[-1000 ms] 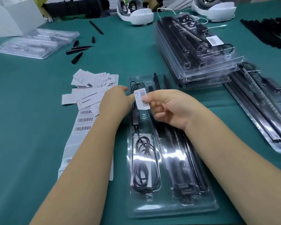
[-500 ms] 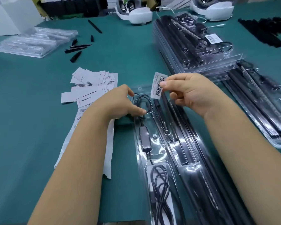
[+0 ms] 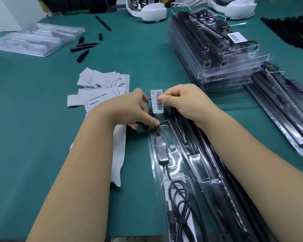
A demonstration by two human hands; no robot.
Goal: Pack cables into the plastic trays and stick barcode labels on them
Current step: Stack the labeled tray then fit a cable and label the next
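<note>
The barcode label [image 3: 157, 101] now hangs lower and nearer the far end of the plastic tray [image 3: 177, 159] than it did half a second ago, when the right hand [image 3: 184, 100] held it up clear of the tray; a second ago it sat between both hands, so the peel from the backing looks finished and the placing has begun. The right hand pinches the label's upper right edge between thumb and forefinger, the other fingers curled in. The left hand [image 3: 129, 109] has slid forward along the tray's left side: its fingers curl down onto the tray's far end and one fingertip presses the clear plastic just below the label, over the loop of black cable [image 3: 179, 198] already packed in its compartment. Whether the label's lower edge touches the plastic yet cannot be told. By the look of it, this tray is packed and only needs its label stuck and smoothed. The stack of finished trays [image 3: 217, 55] lies further right on the bench [image 3: 33, 119], its top one already labelled; the strip of label backing [image 3: 118, 154] lies under the left forearm.
</note>
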